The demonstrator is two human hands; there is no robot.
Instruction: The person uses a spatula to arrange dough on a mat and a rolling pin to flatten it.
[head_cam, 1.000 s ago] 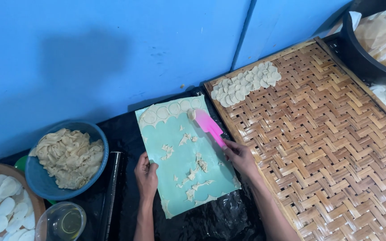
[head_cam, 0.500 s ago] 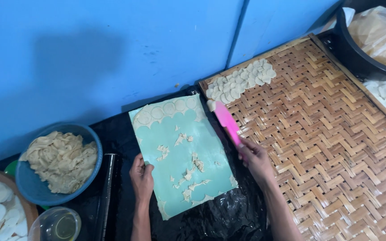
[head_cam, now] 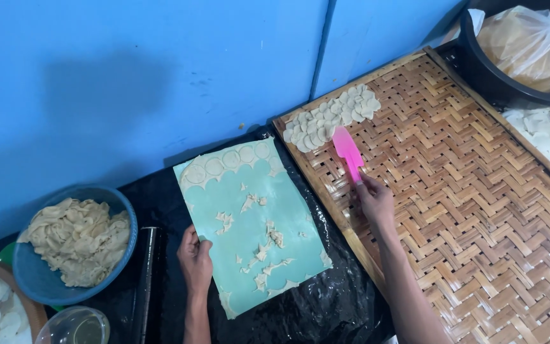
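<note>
A person holds a pink scraper over a woven tray while the other hand rests on a green mat.

The right hand point(head_cam: 377, 202) is closed around the handle of the pink scraper point(head_cam: 348, 153). The flat end of the scraper points up at a pile of small round dough pieces point(head_cam: 331, 117) in the top corner of the woven tray point(head_cam: 479, 210), and its tip is just beside the pile. The left hand point(head_cam: 195, 260) is well apart from the right one. Its fingers press on the left edge of the green mat point(head_cam: 249, 236), which lies on black plastic point(head_cam: 326, 306) next to the tray. Bits of dough point(head_cam: 265, 245) are stuck on the mat, and round shapes line its top edge. A blue bowl point(head_cam: 39, 290) full of dough scraps sits to the left of the mat.
</note>
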